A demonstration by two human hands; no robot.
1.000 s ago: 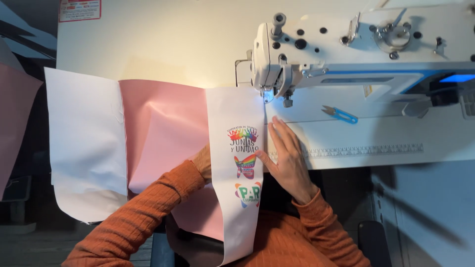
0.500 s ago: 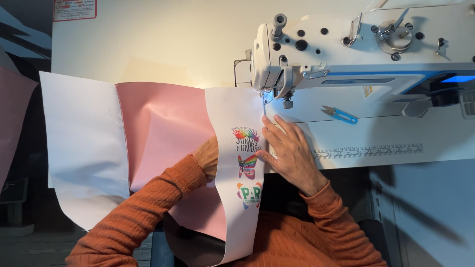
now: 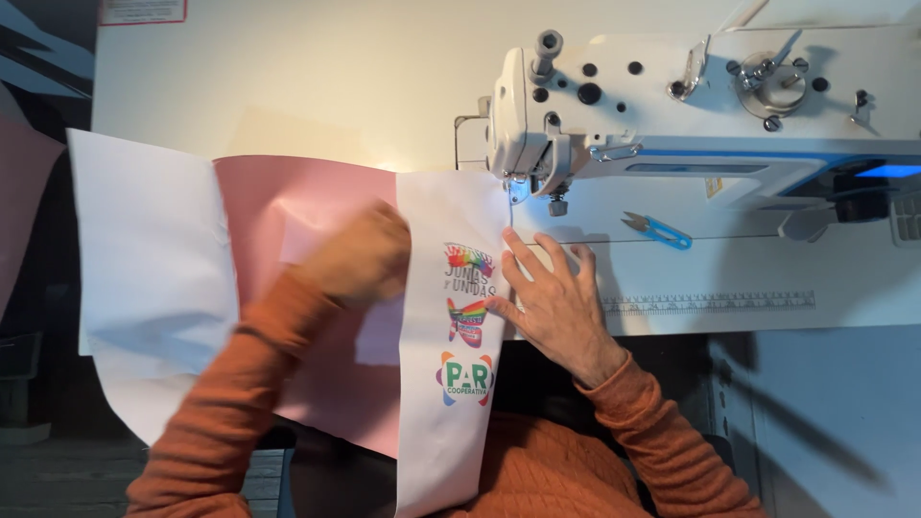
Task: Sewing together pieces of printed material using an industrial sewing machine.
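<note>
pale sewing table (image 3: 288,86), seen from above. right hand (image 3: 552,302): fingers spread flat, pressing the right edge of the white printed fabric strip (image 3: 451,336), not pinching. strip's long axis runs six to twelve o'clock, its top end under the needle area of the white sewing machine (image 3: 691,105), at twelve o'clock from this nearer hand. left hand (image 3: 360,254): blurred, on the pink fabric panel (image 3: 288,211) at nine o'clock of the strip; grip cannot be told. blue thread snips (image 3: 657,228) lie at two o'clock.
</note>
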